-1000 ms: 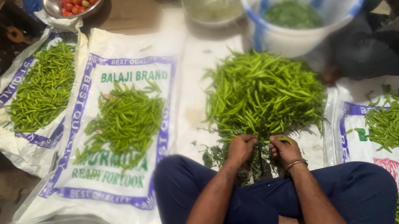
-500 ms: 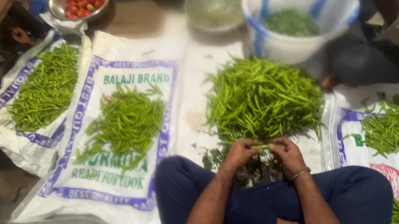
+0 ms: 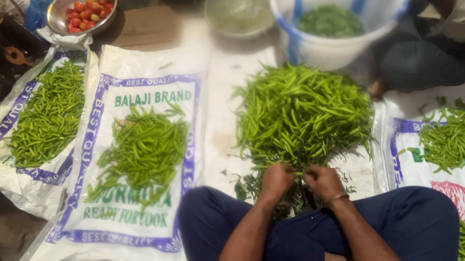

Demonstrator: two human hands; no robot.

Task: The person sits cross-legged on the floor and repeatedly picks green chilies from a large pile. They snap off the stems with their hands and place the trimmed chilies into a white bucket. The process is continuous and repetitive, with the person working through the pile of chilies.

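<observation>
Chilli [image 3: 298, 172] pinched between left hand [image 3: 276, 182] and right hand [image 3: 323, 181], at the pile's [image 3: 300, 114] near edge.

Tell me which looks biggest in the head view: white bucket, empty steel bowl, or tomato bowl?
1. white bucket
2. empty steel bowl
3. tomato bowl
All sit similarly far away, so the order seems fair.

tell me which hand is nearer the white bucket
Right. The right hand sits below the white bucket, more nearly under it; the left hand is beside it, farther left.
</observation>
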